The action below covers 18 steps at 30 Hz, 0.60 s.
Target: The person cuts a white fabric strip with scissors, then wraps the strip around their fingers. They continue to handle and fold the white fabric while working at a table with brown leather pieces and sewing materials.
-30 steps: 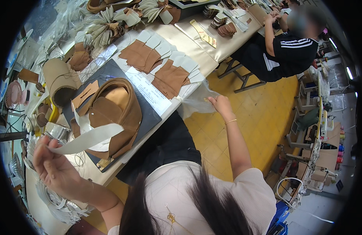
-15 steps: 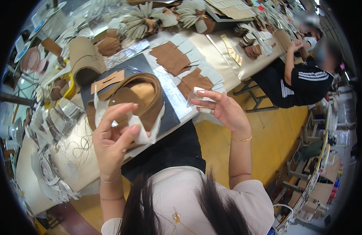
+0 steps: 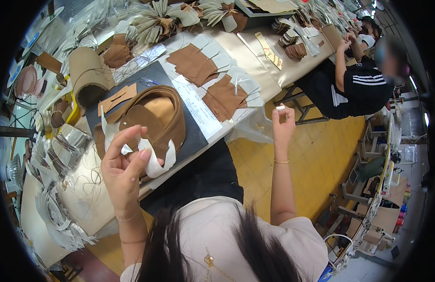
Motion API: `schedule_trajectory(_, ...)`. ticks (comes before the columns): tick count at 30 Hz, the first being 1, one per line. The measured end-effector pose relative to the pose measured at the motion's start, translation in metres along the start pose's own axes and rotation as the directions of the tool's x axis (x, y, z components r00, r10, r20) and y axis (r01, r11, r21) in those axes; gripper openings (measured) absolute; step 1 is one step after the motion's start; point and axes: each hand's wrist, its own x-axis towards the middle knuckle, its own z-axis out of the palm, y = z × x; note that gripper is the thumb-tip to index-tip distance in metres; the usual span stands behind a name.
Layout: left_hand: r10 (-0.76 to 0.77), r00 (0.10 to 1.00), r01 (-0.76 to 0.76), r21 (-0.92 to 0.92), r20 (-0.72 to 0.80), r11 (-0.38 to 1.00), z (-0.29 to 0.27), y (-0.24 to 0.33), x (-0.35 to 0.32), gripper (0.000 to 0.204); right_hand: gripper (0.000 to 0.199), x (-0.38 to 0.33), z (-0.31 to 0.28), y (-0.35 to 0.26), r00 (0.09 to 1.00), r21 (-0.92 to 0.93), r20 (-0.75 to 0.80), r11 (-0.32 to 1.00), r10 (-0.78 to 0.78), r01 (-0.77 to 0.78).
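My left hand [image 3: 126, 167] is raised over the table's near edge and pinches a curved white strip [image 3: 156, 162], which loops down beside the fingers. Just behind it lies a tan leather shoe upper [image 3: 154, 115] on a dark cutting mat [image 3: 198, 136]. My right hand [image 3: 282, 124] is lifted off to the right, past the table edge and above the yellow floor, its fingertips closed on a small white scrap [image 3: 279, 108]. A thin bracelet circles that wrist.
Brown leather pieces with white backing [image 3: 224, 96] lie behind the mat. A cardboard-coloured roll [image 3: 88, 75] stands at the left, stacks of silvery-white cut parts [image 3: 57, 155] near the left edge. Another person [image 3: 354, 84] sits at the far right end of the table. Clear plastic [image 3: 255, 127] hangs off the table.
My hands have drawn apart: the right one swung out to the right with a small white scrap, while the left stayed over the table edge with the white strip.
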Motion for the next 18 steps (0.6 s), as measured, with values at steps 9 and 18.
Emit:
schedule_trajectory(9, -0.018, 0.999, 0.019, 0.024, -0.032, 1.000, 0.005, 0.002, -0.008, 0.042, 0.030, 0.068, 0.072, -0.026, 0.900, -0.501, 0.391, 0.775, -0.194, 0.385)
schedule_trajectory(18, -0.003, 0.997, 0.002, -0.016, -0.082, 1.000, 0.000, -0.001, -0.009, 0.040, 0.018, 0.030, 0.004, 0.016, 0.887, 0.306, 0.448, 0.913, 0.111, -0.269)
